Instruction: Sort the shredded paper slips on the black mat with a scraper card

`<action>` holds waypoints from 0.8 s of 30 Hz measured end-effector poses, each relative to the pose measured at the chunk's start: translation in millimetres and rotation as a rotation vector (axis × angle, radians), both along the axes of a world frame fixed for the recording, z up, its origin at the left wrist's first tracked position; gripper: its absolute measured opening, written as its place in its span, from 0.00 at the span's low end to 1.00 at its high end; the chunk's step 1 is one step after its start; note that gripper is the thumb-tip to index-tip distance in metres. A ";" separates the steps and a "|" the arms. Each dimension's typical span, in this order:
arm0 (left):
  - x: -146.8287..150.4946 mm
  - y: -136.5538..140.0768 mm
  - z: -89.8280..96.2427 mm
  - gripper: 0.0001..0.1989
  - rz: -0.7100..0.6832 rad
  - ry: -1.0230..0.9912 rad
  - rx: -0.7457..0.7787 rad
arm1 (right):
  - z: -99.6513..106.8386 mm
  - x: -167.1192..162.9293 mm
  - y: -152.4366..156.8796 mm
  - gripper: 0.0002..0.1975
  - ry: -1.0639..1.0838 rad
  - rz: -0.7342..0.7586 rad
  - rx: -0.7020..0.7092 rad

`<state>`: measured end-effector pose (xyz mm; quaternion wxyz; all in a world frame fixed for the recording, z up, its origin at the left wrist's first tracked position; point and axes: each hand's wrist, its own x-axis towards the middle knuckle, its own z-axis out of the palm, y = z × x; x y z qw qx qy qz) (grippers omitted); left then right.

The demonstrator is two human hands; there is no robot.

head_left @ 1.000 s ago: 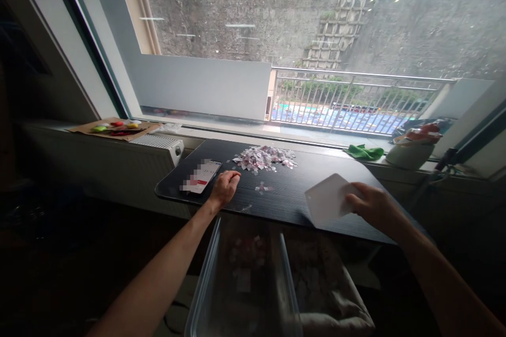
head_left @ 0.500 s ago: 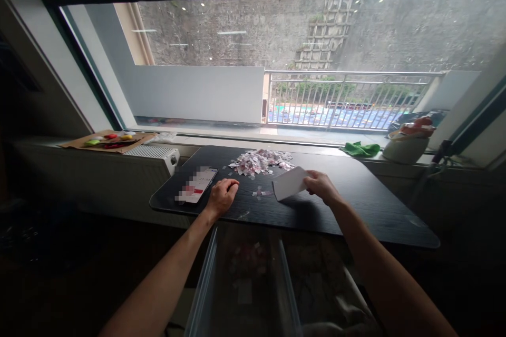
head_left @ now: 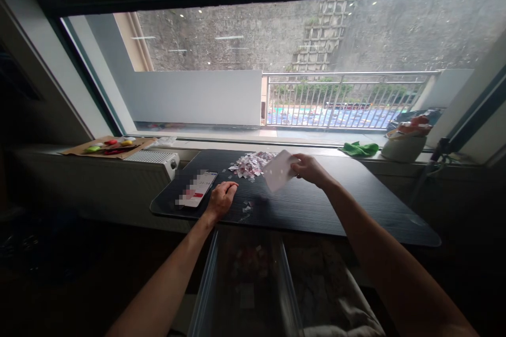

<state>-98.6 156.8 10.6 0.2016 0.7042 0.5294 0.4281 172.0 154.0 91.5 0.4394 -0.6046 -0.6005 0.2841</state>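
My right hand [head_left: 308, 168] grips a thin white card [head_left: 281, 171] by its right edge, tilted above the table. The card partly covers the heap of small paper scraps [head_left: 249, 165], white with pink and dark marks. My left hand [head_left: 223, 197] rests on the near left part of the black table [head_left: 324, 216], fingers curled in and nothing visible in them. Beside it on the left lies a phone [head_left: 201, 187] with its screen lit and partly blurred. A few loose scraps [head_left: 247, 207] lie between my hands, closer to the front edge.
Below the table's front edge sits a clear plastic bin [head_left: 290, 284], with paper pieces dimly visible inside. A green cloth [head_left: 360, 149] and a filled white bag [head_left: 405, 145] stand on the sill at right. A radiator [head_left: 152, 160] flanks the table at left.
My right hand has carried the card left and slightly up, over the heap's right side. The few loose scraps have shifted closer to the front edge. My left hand stays put.
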 end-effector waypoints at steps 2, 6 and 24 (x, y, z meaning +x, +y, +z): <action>-0.6 -0.8 1.6 0.17 0.005 -0.060 -0.014 | -3.6 -5.3 -1.6 0.13 -0.005 0.046 0.117; -1.9 -2.0 3.6 0.18 0.019 -0.162 -0.033 | -37.2 -12.4 -16.6 0.08 -0.014 0.125 0.213; -1.2 -4.4 4.6 0.18 0.027 -0.216 -0.031 | -50.6 -32.0 -79.5 0.11 -0.381 0.269 0.174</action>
